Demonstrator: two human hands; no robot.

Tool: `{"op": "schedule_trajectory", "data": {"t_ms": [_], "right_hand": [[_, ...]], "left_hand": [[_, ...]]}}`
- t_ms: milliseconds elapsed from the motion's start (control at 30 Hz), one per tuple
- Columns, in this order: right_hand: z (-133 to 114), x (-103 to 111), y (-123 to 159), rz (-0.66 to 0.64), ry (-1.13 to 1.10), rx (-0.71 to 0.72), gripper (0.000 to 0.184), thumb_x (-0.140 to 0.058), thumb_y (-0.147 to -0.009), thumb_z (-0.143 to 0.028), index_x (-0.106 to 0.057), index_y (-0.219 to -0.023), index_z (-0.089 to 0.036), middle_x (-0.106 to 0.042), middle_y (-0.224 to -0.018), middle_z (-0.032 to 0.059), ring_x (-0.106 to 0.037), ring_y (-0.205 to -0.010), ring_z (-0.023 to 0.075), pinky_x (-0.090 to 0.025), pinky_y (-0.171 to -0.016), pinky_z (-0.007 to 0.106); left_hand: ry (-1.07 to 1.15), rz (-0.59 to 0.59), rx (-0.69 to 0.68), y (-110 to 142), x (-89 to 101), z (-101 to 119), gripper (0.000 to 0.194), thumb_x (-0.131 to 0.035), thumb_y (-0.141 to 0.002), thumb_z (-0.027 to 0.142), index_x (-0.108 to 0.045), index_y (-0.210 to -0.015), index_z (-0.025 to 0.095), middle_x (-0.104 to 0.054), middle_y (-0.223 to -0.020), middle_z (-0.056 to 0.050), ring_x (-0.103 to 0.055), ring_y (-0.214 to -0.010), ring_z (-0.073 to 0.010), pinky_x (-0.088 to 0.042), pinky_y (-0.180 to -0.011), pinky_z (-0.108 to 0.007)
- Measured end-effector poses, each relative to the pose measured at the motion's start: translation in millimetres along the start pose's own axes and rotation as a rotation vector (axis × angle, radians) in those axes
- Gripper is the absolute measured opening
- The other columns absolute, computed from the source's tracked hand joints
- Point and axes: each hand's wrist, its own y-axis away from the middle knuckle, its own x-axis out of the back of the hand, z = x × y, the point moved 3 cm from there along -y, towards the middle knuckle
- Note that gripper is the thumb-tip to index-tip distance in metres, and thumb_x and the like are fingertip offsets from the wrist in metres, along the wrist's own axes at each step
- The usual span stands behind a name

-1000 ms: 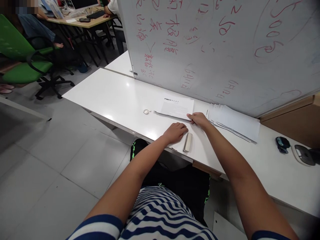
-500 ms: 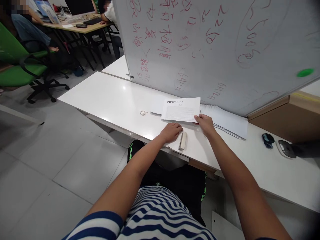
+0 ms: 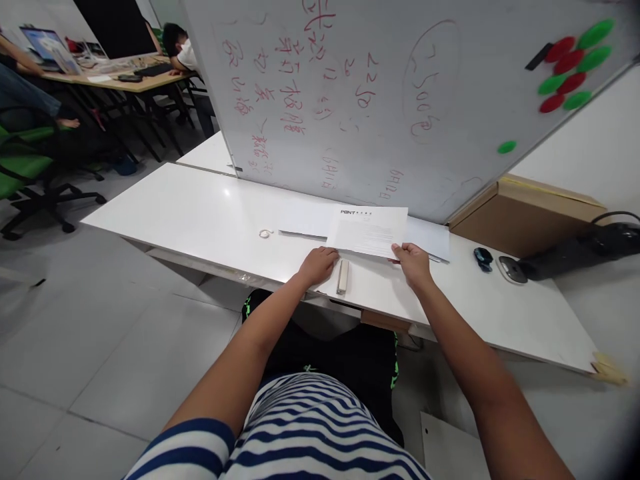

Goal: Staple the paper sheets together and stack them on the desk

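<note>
White printed paper point(image 3: 367, 230), "PONY" header at its upper left, is in the right hand point(image 3: 411, 265): grip narrow, thumb on top, pinching the near right corner. Can't tell if it's 1 sheet or several. Paper sits over the middle of the worktop point(image 3: 185, 210), toward the far edge, partly covering a white paper stack point(image 3: 304, 221) that shows on its left. Left hand point(image 3: 318, 265) lies palm down close to the near edge, fingers bent, tips by the paper's near left corner; can't tell if its grip holds or touches it.

Beige stapler-like tool point(image 3: 343, 277) on the worktop between the 2 hands, just beside the left one, near edge side. Pale looped cord point(image 3: 265, 234) left of the stack. More white paper point(image 3: 431, 235) behind the right hand.

Further right: small dark object point(image 3: 483, 258), then a rounded grey device point(image 3: 511, 270), both on the worktop; cardboard box point(image 3: 540, 203) behind them at the far edge. Whiteboard point(image 3: 280, 40) with red writing stands along the far edge, 1 lone green magnet point(image 3: 507, 147) low on its right. Past the worktop's left end, green chair point(image 3: 23, 170) on the floor.
</note>
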Motion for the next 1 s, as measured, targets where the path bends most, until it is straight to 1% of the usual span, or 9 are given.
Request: {"op": "schedule_trajectory", "data": {"t_ms": [133, 233, 300, 333, 400, 467, 600, 867, 1000], "right_hand": [[-2.2, 18.2, 20.9, 0.039, -0.075, 0.029, 0.042, -0.078, -0.065, -0.053, -0.062, -0.082, -0.018, -0.067, -0.081, 0.0008, -0.062, -0.068, 0.0125, -0.062, -0.066, 0.030], [-8.5, 23.7, 39.0, 0.030, -0.126, 0.059, 0.041, -0.077, -0.066, -0.053, -0.063, -0.084, -0.018, -0.068, -0.083, 0.0010, -0.062, -0.072, 0.0140, -0.061, -0.068, 0.030], [-12.7, 24.1, 51.2, 0.031, -0.148, 0.089, 0.039, -0.077, -0.068, -0.051, -0.064, -0.085, -0.019, -0.068, -0.082, 0.0007, -0.063, -0.075, 0.0145, -0.058, -0.073, 0.030], [-14.8, 23.3, 57.1, 0.030, -0.145, 0.106, 0.037, -0.077, -0.070, -0.050, -0.065, -0.085, -0.019, -0.069, -0.081, 0.0006, -0.063, -0.076, 0.0146, -0.057, -0.075, 0.030], [-18.7, 19.5, 68.2, 0.008, -0.106, 0.132, 0.036, -0.075, -0.073, -0.050, -0.067, -0.088, -0.019, -0.070, -0.081, 0.0012, -0.064, -0.077, 0.0153, -0.054, -0.077, 0.030], [-22.2, 13.4, 78.2, -0.047, -0.049, 0.140, 0.036, -0.073, -0.075, -0.051, -0.068, -0.090, -0.018, -0.071, -0.081, 0.0028, -0.065, -0.077, 0.0170, -0.054, -0.076, 0.032], [-27.4, -0.7, 95.6, -0.190, -0.028, 0.131, 0.036, -0.071, -0.077, -0.053, -0.070, -0.091, -0.020, -0.073, -0.086, 0.0051, -0.068, -0.080, 0.0202, -0.055, -0.076, 0.035], [-19.2, -21.1, 119.6, -0.421, 0.024, 0.087, 0.036, -0.070, -0.077, -0.056, -0.071, -0.089, -0.022, -0.075, -0.088, 0.0052, -0.069, -0.082, 0.0223, -0.056, -0.076, 0.037], [-12.1, -27.7, 123.6, -0.464, 0.033, 0.069, 0.036, -0.071, -0.077, -0.055, -0.071, -0.089, -0.021, -0.075, -0.090, 0.0052, -0.069, -0.085, 0.0218, -0.055, -0.078, 0.035]], "left_hand": [[0.212, 0.025, 0.116, 0.9, 4.8, -2.2, 0.031, -0.043, -0.095, 0.026, -0.064, -0.116, 0.016, -0.066, -0.119, -0.012, -0.059, -0.111, -0.0250, -0.042, -0.099, -0.041], [0.671, 0.234, 0.431, 5.9, 16.8, -8.9, 0.051, -0.026, -0.101, 0.045, -0.060, -0.123, 0.014, -0.066, -0.119, -0.015, -0.063, -0.105, -0.0251, -0.046, -0.095, -0.041], [1.038, 0.336, 0.559, 13.2, 27.9, -7.6, 0.066, -0.015, -0.101, 0.055, -0.054, -0.131, 0.011, -0.065, -0.123, -0.017, -0.064, -0.106, -0.0252, -0.048, -0.095, -0.041], [1.194, 0.338, 0.561, 17.2, 35.2, -4.1, 0.070, -0.014, -0.099, 0.059, -0.052, -0.133, 0.011, -0.065, -0.124, -0.017, -0.064, -0.108, -0.0258, -0.048, -0.096, -0.042], [1.389, 0.248, 0.469, 26.0, 53.5, 6.8, 0.068, -0.030, -0.096, 0.064, -0.055, -0.133, 0.012, -0.066, -0.124, -0.016, -0.062, -0.114, -0.0281, -0.046, -0.100, -0.043], [1.462, 0.181, 0.420, 37.5, 72.6, 15.6, 0.061, -0.049, -0.092, 0.060, -0.057, -0.133, 0.015, -0.065, -0.128, -0.013, -0.058, -0.121, -0.0297, -0.043, -0.105, -0.043], [1.557, 0.071, 0.526, 63.2, 89.2, 22.4, 0.061, -0.068, -0.083, 0.051, -0.058, -0.134, 0.018, -0.062, -0.133, -0.011, -0.056, -0.125, -0.0331, -0.042, -0.109, -0.047], [1.607, 0.083, 0.650, 121.0, 66.1, 28.2, 0.068, -0.075, -0.078, 0.045, -0.053, -0.139, 0.022, -0.053, -0.144, -0.010, -0.051, -0.131, -0.0334, -0.041, -0.112, -0.049], [1.603, 0.122, 0.681, 135.6, 56.7, 30.1, 0.067, -0.075, -0.079, 0.045, -0.055, -0.138, 0.022, -0.054, -0.143, -0.010, -0.051, -0.130, -0.0327, -0.039, -0.113, -0.050]]}}
